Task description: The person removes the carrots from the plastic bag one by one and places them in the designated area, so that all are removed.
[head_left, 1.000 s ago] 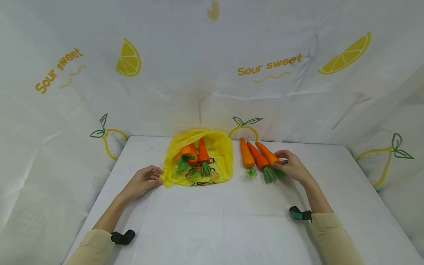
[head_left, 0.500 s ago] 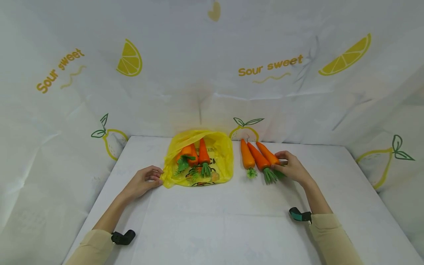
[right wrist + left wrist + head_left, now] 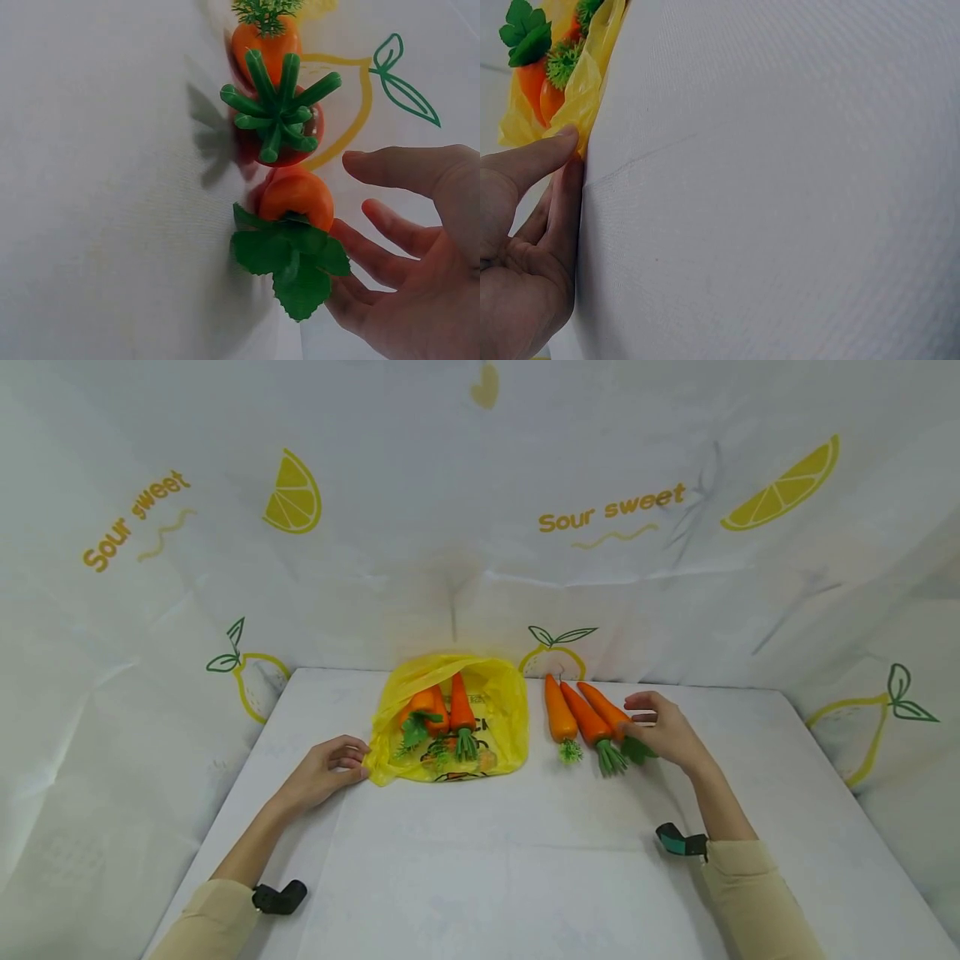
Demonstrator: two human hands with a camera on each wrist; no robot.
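Observation:
My left hand (image 3: 318, 772) pinches the near left corner of a yellow plastic bag (image 3: 510, 735), which lies with its mouth towards me. Inside the bag are a carrot (image 3: 461, 703) with thick green stems and more orange carrots, partly overlapping. To the right of the bag, three carrots lie side by side, tops towards me: a left one (image 3: 558, 712), a middle one (image 3: 585, 713) and a right one (image 3: 600, 703) with broad green leaves (image 3: 289, 259). Beside the right carrot is my right hand (image 3: 669, 735), its thumb held apart and its fingers near or against the carrot's side.
A white cloth-covered table (image 3: 480, 877) carries everything. Behind it hangs a white curtain (image 3: 420, 527) printed with lemons and words. A small dark camera sits on each wrist, the left camera (image 3: 279, 897) and the right camera (image 3: 681, 841).
My right hand has loosened and shifted slightly up and to the right, so the right carrot's leaves show more. The left hand and the bag have stayed put.

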